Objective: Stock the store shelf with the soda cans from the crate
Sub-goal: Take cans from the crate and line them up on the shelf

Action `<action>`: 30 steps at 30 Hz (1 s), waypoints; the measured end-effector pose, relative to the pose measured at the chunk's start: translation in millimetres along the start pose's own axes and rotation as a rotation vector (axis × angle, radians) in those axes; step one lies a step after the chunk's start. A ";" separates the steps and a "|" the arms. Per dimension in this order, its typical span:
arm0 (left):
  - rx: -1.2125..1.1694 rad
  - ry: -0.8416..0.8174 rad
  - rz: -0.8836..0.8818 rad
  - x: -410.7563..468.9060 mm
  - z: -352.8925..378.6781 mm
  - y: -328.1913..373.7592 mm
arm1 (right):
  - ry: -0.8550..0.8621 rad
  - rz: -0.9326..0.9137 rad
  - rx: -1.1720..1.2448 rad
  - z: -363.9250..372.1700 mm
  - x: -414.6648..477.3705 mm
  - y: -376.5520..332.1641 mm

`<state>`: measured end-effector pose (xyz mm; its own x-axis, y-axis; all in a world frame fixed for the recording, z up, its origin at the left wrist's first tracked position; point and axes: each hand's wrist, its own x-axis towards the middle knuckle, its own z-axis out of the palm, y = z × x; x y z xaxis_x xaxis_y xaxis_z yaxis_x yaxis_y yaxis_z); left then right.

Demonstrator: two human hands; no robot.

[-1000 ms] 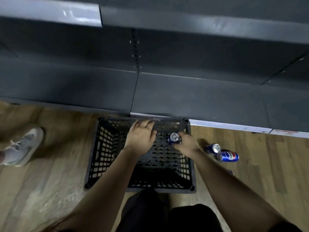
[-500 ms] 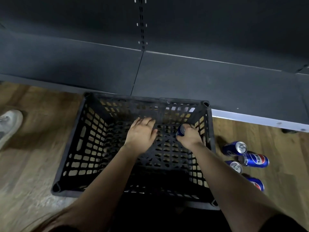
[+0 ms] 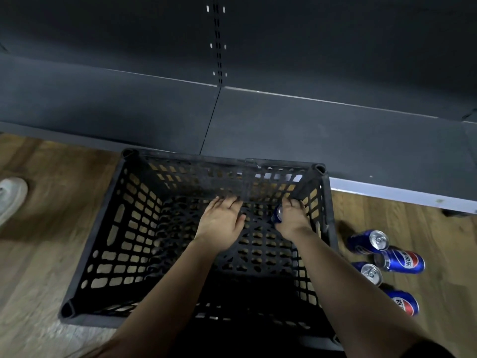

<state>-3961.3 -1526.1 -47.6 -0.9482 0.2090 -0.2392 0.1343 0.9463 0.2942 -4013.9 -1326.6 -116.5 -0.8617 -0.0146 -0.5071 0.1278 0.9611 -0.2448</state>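
Soda can sits gripped in my right hand, low in the far right corner of the crate (axis looks near upright, top tipped left). My left hand is spread flat, empty, beside it. The shelf lies straight ahead.

crate on floor, just before bottom shelf | left hand inside crate, middle, near far wall | right hand inside crate at far-right corner, wrapped round held can | four loose cans clustered on floor just right of crate | shoe on floor, well left of crate
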 end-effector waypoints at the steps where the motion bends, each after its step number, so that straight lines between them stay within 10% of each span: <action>1: -0.003 -0.010 -0.001 -0.1 0.8 -0.7 | 0.012 0.009 -0.024 2.2 -0.7 0.4; 16: -0.005 -0.019 -0.013 -2.7 0.6 -9.1 | 0.035 0.044 -0.222 17.3 -11.6 -0.7; 30: -0.063 -0.077 -0.029 -54.8 -94.5 39.8 | -0.024 0.080 0.329 -105.3 -116.8 -39.2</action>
<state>-3931.2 -1523.2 64.6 -0.9262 0.2022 -0.3183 0.0862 0.9352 0.3435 -3970.0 -1333.5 39.3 -0.8314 0.0473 -0.5537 0.3494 0.8192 -0.4547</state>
